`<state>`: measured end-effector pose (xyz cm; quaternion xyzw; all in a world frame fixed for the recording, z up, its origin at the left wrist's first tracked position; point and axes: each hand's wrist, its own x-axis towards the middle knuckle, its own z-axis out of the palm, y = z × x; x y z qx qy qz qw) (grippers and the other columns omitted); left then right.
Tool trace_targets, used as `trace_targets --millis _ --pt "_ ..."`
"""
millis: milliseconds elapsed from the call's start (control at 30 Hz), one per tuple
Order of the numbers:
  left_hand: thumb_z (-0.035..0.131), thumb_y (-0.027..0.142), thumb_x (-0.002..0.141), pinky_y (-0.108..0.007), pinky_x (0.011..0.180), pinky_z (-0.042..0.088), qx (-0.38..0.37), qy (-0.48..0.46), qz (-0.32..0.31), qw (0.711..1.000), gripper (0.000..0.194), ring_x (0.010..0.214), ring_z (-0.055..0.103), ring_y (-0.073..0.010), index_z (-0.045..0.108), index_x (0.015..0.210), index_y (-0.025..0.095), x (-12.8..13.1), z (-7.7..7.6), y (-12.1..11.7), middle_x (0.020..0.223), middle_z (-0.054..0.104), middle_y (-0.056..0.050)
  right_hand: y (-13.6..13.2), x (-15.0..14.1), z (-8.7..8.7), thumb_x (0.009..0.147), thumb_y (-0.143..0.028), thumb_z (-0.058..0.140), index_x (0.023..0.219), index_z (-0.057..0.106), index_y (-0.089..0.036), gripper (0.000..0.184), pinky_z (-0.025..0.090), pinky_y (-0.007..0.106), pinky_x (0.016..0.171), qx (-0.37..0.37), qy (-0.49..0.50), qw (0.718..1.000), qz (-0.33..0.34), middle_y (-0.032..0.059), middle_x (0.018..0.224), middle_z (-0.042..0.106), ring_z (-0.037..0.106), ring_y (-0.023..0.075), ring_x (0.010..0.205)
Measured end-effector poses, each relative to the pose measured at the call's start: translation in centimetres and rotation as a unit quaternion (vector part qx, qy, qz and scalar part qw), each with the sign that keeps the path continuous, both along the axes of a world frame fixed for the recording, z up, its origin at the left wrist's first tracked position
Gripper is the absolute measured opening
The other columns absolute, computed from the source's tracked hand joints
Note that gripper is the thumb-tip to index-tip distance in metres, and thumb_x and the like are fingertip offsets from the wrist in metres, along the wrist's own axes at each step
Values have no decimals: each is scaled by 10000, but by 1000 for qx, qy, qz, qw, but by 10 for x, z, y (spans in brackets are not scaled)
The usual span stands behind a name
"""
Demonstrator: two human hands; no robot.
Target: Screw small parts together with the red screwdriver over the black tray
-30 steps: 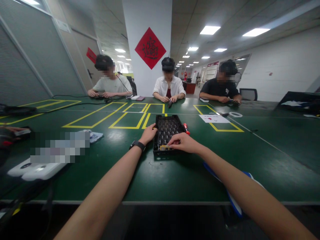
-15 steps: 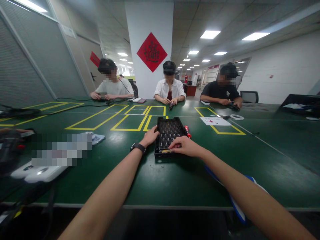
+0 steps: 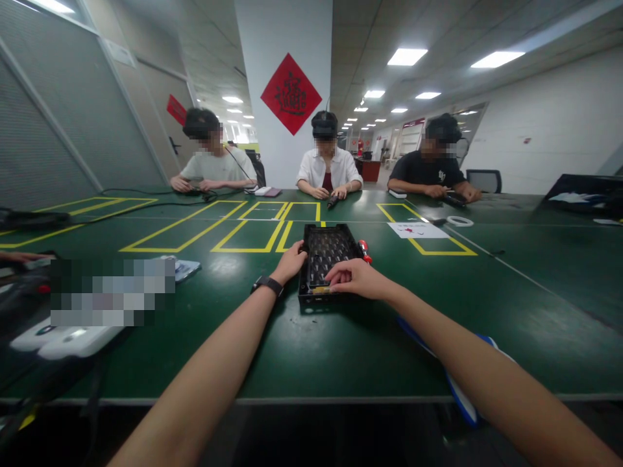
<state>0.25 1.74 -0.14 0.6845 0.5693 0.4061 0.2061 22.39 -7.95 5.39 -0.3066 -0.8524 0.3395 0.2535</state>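
A shallow open black case (image 3: 333, 248) lies on the green table in front of me, with rows of small shiny pieces inside. My left hand (image 3: 292, 261), a dark watch on its wrist, grips the left wall of the case. Over the near right part of the case, the fingers of my right hand (image 3: 359, 277) are curled and pressed together; what is in them, if anything, is hidden. A small yellowish piece (image 3: 318, 290) lies inside the front edge beside those fingertips. A red tool handle (image 3: 365, 250) rests against the case's right side.
Yellow tape marks (image 3: 248, 251) run over the green table (image 3: 272, 357). A white device (image 3: 78, 340) lies at left, a blue-edged white object (image 3: 462, 395) partly under my right forearm. A paper sheet (image 3: 418, 230) and white ring (image 3: 460, 221) lie farther right. Three people sit opposite.
The view has shifted slightly. My right hand's fingers moved a little near the front of the case, while my left hand keeps its hold on the side.
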Motion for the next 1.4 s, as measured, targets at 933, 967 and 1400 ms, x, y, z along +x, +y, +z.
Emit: trace_targets --millis 933,967,1400 --pt "453 159 734 -337 1051 321 -1 10 2 1000 530 1219 439 -219 462 1263 125 1 1 -1 1325 479 -93 -2 -2 -1 676 -314 671 938 634 -99 341 429 208 560 -20 3 1000 -11 65 763 679 543 83 578" --pt "453 159 733 -336 1051 320 0 8 2 1000 530 1220 439 -218 464 1262 126 1 1 -1 1324 479 -92 -1 -2 -1 676 -313 671 942 635 -101 342 429 209 564 -16 3 1000 -12 64 765 680 542 83 579" --pt "435 178 744 -329 1055 312 3 31 3 1000 542 1224 432 -219 440 1280 97 1 3 -2 1329 470 -107 0 -2 -3 681 -322 666 953 644 -108 347 424 207 560 -4 -12 1000 -14 56 754 673 531 84 579"
